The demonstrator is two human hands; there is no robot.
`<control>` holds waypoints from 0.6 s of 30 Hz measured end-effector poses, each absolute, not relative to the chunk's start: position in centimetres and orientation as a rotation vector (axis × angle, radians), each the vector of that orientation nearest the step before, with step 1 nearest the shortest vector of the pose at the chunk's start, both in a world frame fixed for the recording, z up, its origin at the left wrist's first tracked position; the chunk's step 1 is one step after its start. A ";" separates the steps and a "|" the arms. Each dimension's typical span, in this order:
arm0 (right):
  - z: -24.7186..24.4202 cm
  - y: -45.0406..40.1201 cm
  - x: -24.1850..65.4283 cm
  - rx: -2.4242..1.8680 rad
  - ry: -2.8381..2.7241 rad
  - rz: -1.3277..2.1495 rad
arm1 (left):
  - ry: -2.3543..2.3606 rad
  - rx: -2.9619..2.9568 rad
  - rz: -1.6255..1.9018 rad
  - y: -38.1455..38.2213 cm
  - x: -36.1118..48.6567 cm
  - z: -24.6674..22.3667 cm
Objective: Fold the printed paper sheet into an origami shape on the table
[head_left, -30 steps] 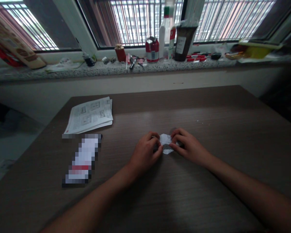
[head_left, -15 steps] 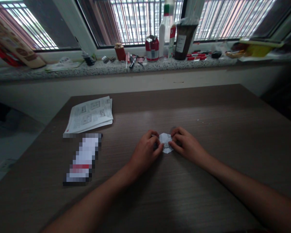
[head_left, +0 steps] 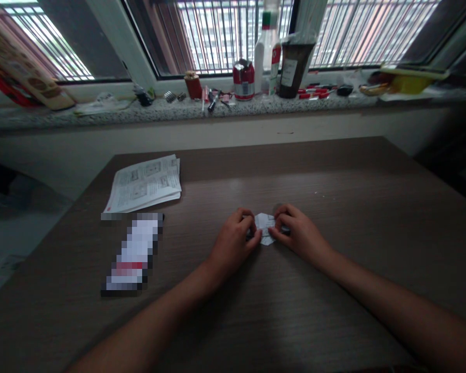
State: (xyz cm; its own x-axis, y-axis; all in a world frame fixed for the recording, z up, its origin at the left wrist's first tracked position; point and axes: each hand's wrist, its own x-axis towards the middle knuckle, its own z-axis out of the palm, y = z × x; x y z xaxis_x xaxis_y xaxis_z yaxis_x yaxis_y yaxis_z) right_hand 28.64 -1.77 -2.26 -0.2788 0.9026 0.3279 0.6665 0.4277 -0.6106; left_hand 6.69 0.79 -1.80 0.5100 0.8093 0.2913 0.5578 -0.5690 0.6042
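A small folded piece of white printed paper [head_left: 264, 228] lies on the brown table [head_left: 279, 321], between my two hands. My left hand [head_left: 235, 241] grips its left edge, with the thumb at the lower left and the fingers curled. On the opposite side, my right hand [head_left: 297, 228] pinches the paper's right edge between thumb and curled fingers. Parts of both edges are hidden beneath the fingertips.
Printed sheets [head_left: 145, 184] lie at the table's back left, with a blurred phone-like object [head_left: 134, 254] nearer me. Along the stone windowsill [head_left: 166, 113] stand a red can [head_left: 244, 80], a bottle [head_left: 264, 57], a dark cup [head_left: 293, 70] and several small items.
My right thumb has shifted very slightly left over the paper. My left hand and the paper look the same as before.
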 end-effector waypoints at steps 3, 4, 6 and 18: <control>-2.2 -1.8 28.6 -1.321 -2.035 0.457 | 1.122 2.335 0.770 0.7 6.7 -1.7; -2.1 -1.8 28.6 -1.318 -2.036 0.451 | 1.121 2.342 0.770 0.7 6.7 -1.6; -2.0 -1.9 28.6 -1.310 -2.044 0.442 | 1.126 2.366 0.766 0.6 6.7 -1.5; -1.7 -2.0 28.7 -1.289 -2.098 0.417 | 0.948 2.771 0.546 0.3 5.4 -1.1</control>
State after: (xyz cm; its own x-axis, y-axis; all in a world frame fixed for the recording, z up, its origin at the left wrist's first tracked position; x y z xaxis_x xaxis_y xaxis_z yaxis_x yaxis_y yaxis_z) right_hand 28.73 -1.97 -1.72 -0.3205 0.8805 0.3493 0.6800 0.4705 -0.5623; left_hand 5.39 0.33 -1.09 0.7319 0.6180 0.2871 0.5586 -0.7854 0.2666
